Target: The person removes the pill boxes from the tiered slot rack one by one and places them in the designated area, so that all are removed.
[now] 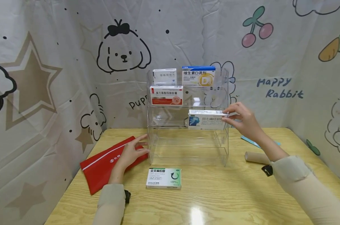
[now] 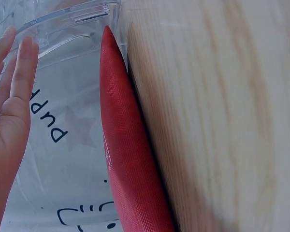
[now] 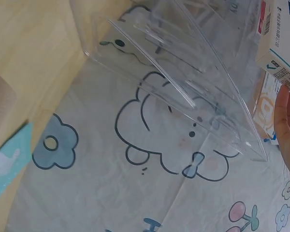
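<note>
Two hands work at the clear rack (image 1: 186, 147) from the head view: the right hand (image 1: 243, 120) pinches the right end of a white box (image 1: 207, 119) lying lengthwise on the third shelf, while the left hand (image 1: 131, 151), fingers straight, rests by the rack's left wall over a red pouch (image 1: 102, 170); "Happy Rabbit" reads on the backdrop. The left wrist view shows flat fingers (image 2: 14, 82) against the rack wall beside the pouch (image 2: 130, 159). The right wrist view shows a fingertip (image 3: 286, 113) just under the box (image 3: 280, 43), its print unreadable.
</note>
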Action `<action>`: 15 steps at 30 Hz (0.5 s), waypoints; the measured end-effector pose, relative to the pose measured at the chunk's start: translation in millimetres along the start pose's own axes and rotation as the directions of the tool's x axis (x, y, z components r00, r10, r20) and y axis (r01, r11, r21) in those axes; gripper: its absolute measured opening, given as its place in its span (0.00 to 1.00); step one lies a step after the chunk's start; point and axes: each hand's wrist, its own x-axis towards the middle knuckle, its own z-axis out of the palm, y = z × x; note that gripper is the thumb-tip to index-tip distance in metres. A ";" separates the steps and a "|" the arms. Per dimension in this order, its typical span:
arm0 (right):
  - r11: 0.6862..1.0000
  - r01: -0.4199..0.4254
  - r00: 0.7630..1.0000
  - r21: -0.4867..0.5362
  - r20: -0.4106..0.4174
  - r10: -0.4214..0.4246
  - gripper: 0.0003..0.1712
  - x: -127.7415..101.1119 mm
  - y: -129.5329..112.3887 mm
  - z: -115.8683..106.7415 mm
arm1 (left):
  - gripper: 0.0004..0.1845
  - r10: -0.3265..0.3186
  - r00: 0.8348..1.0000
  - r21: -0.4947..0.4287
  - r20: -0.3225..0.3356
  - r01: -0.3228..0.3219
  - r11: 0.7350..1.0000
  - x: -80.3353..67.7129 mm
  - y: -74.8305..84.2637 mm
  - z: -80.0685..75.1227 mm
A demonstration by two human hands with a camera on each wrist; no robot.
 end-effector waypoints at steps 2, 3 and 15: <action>1.000 0.006 1.000 0.021 0.002 -0.006 0.19 -8.6 -2.6 3.4 | 0.38 -0.003 1.000 0.003 0.000 0.003 1.000 0.0 -0.7 0.0; 0.999 0.009 1.000 0.033 0.004 -0.009 0.19 -12.9 -3.7 5.1 | 0.38 -0.005 1.000 0.004 0.002 0.005 1.000 0.0 -0.7 0.2; 0.997 -0.025 0.994 0.069 0.109 0.018 0.23 -60.8 -11.3 18.2 | 0.37 0.027 0.999 0.044 -0.021 -0.026 0.999 1.1 0.8 0.4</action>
